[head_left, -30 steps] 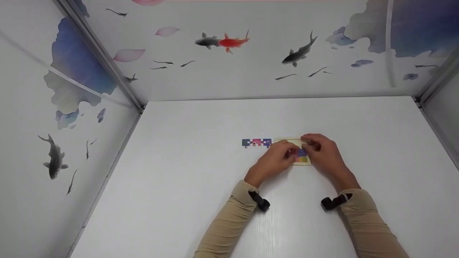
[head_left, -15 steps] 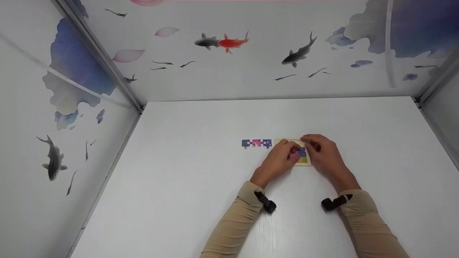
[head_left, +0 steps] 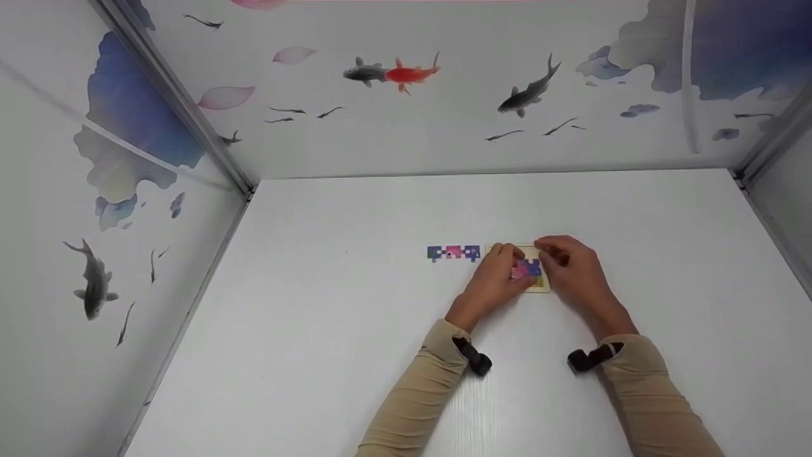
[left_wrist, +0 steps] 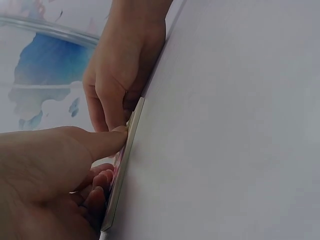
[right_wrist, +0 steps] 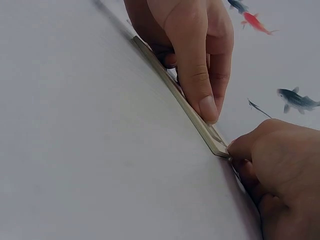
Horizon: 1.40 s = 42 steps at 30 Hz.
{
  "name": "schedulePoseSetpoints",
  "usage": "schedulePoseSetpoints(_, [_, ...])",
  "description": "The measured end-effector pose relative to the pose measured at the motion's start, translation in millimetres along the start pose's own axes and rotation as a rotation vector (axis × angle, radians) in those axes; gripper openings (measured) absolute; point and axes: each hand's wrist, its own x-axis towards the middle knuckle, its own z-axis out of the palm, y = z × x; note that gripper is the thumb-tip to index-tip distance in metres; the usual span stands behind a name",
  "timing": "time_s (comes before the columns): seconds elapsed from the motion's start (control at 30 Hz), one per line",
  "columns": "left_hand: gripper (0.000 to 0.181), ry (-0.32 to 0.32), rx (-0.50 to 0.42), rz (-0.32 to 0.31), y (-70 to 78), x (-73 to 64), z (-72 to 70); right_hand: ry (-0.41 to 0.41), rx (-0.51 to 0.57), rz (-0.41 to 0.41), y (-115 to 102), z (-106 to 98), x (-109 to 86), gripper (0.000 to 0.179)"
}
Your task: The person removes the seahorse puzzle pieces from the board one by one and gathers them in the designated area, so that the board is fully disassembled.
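Left hand (head_left: 493, 274): over the left half of the puzzle tray (head_left: 531, 252); thumb straight, tip down by the tray's near edge; fingers bent, moderate gap between them and the thumb; nothing seen pinched.
Right hand (head_left: 576, 273): at the tray's far right corner; thumb and index drawn in close, gripping the corner; other fingers tucked, exact curl hidden.
Step in hand: looks like seating pieces under the left thumb while the right hand braces the tray.
Doing it well: line up knob and notch first, then push straight down, flat thumb, even pressure; a tilted piece would likely catch on its neighbour. Right grip should stay firm on the frame, clear of the recess.
Pink piece (head_left: 519, 269): in the tray, between left thumb and fingers; whether fully flush, can't tell.
Blue-purple piece (head_left: 533, 269): in the tray, right beside the pink.
Yellow-green piece (head_left: 540, 281): tray's near right corner, partly covered.
Loose row (head_left: 453, 252): three pieces, just left of the tray; interlocked or merely touching, unclear.
White table (head_left: 304, 330): under the tray.
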Motion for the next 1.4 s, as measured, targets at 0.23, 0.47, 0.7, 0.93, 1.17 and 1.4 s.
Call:
schedulePoseSetpoints(0.23, [0.039, 0.003, -0.039, -0.002, -1.4, 0.1, -4.0, 0.010, 0.011, -0.029, 2.3, 2.2, 1.2, 0.027])
schedulePoseSetpoints(0.47, [0.039, -0.004, -0.048, -0.006, -1.0, 2.2, -5.4, 0.012, 0.023, -0.024, 1.3, 2.0, 1.8, 0.027])
schedulePoseSetpoints(0.7, [0.039, -0.004, -0.084, 0.003, -0.1, 4.9, -6.4, -0.002, 0.024, -0.025, 1.5, 1.2, 0.9, 0.027])
schedulePoseSetpoints(0.93, [0.033, 0.008, -0.129, -0.024, 3.4, 3.8, -5.4, -0.005, 0.021, -0.022, 3.0, 0.3, 0.0, 0.029])
schedulePoseSetpoints(1.17, [0.040, 0.032, -0.105, 0.041, 3.3, 5.7, -3.4, 0.012, 0.033, -0.017, 3.2, 1.7, -1.1, 0.029])
schedulePoseSetpoints(1.4, [0.045, 0.030, -0.061, 0.014, 5.4, 6.1, -2.4, 0.012, 0.025, -0.017, 2.6, 1.8, -0.5, 0.029])
